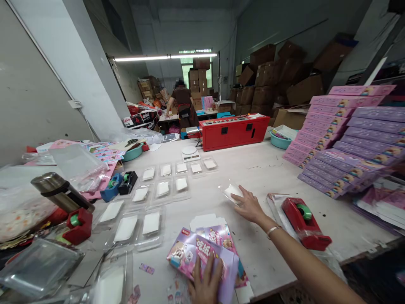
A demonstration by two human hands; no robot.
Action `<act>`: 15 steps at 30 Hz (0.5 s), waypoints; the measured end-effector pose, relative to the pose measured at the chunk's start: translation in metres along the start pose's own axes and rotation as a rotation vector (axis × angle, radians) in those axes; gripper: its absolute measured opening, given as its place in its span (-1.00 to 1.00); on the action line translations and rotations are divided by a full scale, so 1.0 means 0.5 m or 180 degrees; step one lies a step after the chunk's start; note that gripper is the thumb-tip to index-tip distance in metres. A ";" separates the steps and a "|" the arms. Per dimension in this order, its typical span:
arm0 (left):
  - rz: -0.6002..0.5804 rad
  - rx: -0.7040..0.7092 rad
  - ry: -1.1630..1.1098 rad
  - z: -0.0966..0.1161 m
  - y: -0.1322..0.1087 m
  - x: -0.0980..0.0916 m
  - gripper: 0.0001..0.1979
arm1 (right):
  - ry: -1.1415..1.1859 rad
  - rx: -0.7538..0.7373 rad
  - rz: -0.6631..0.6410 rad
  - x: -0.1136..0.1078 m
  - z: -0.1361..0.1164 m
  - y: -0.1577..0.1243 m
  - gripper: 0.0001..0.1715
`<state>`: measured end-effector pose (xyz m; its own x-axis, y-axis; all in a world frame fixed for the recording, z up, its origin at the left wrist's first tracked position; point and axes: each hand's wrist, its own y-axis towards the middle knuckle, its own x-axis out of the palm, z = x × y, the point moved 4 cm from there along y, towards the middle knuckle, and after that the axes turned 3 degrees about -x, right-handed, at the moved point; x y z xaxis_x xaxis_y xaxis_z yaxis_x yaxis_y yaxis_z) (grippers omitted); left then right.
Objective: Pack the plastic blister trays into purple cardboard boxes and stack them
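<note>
My left hand (205,285) lies with fingers spread on a purple and pink cartoon-printed box (196,253) at the table's near edge, on top of more flat boxes (221,234). My right hand (249,207) reaches forward over the white table (268,169), fingers extended, touching a clear plastic blister pack with a white card inside (232,191). A bracelet shows on the right wrist.
Rows of clear blister packs with white cards (164,188) cover the table's middle. A red tape dispenser (305,223) sits right of my arm, stacked purple boxes (348,139) far right, a red machine (234,131) and scale (190,153) at the back. Another person (182,105) stands far off.
</note>
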<state>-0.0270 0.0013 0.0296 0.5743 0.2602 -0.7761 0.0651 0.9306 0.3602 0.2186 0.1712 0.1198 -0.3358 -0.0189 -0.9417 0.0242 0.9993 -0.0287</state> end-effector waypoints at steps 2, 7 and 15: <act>-0.0200 -0.0071 -0.0622 -0.005 0.029 -0.039 -0.33 | 0.0169 -0.0371 0.0024 -0.028 0.045 -0.079 -0.33; -0.0605 -0.0769 -0.1987 -0.029 0.132 -0.121 -0.58 | 0.1223 -0.1652 -0.0109 -0.082 0.081 -0.276 -0.34; -0.0888 -0.0616 -0.2039 -0.038 0.182 -0.149 -0.47 | 0.1377 -0.2405 -0.0743 -0.085 -0.068 -0.329 -0.20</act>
<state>-0.0792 0.0716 0.1104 0.9266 -0.1403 -0.3489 0.1675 0.9847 0.0489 0.1970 0.0087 0.1757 -0.5834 -0.3628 -0.7267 -0.6631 0.7294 0.1681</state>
